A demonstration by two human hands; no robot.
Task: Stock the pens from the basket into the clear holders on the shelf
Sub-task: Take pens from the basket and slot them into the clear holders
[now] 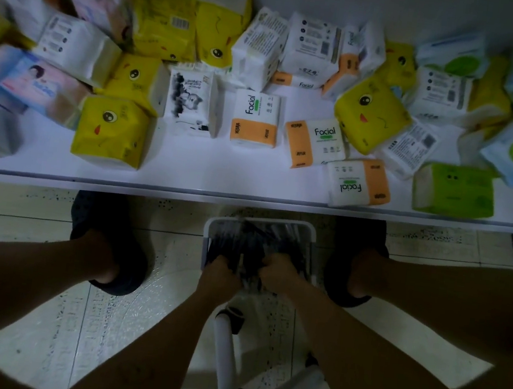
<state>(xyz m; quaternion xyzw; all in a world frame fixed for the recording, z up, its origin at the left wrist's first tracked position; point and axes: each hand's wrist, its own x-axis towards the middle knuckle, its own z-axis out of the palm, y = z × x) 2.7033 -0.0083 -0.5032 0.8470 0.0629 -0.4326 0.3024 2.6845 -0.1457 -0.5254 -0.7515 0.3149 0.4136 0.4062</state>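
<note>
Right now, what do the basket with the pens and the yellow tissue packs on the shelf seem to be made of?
The basket looks like white moulded plastic, fairly matte: thin, even rim with rounded corners. The yellow tissue packs seem wrapped in thin glossy plastic film: printed faces, creases, soft highlights.

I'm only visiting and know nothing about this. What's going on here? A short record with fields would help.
place: person standing over a basket on a tiled floor, facing a white shelf
basket contents: dark pens, blurred
left hand: in the basket, fingers curled round pens
right hand: beside it, also gripping pens
shelf contents: scattered tissue packs
clear holders: none in view
</note>
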